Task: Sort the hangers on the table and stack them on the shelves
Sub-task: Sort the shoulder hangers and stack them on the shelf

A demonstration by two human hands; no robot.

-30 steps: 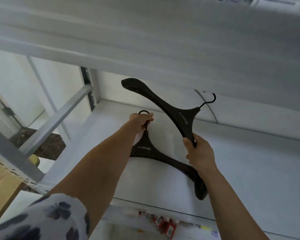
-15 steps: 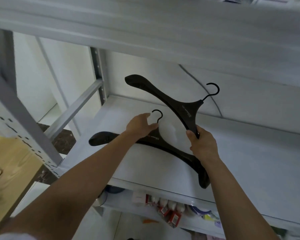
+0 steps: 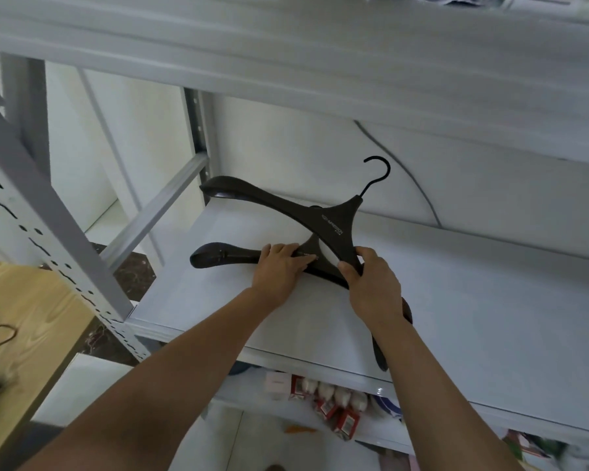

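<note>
Right hand [image 3: 371, 283]: fingers curled round one arm of the upper hanger [image 3: 334, 222], frame centre; that hanger is tilted, its hook [image 3: 378, 171] pointing up toward the back wall.
Left hand [image 3: 279, 266]: fingers nearly straight, pressing flat on the middle of the lower hanger [image 3: 225, 256].
Lower hanger: lies on the white shelf [image 3: 490, 300], crossed under the upper one.
Wooden table [image 3: 21, 317]: lower left.
Red-and-white boxes [image 3: 337, 406]: lower shelf, bottom centre.

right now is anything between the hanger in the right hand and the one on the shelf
Only the left hand, resting on the lower hanger where the upper hanger in the right hand would settle.
</note>
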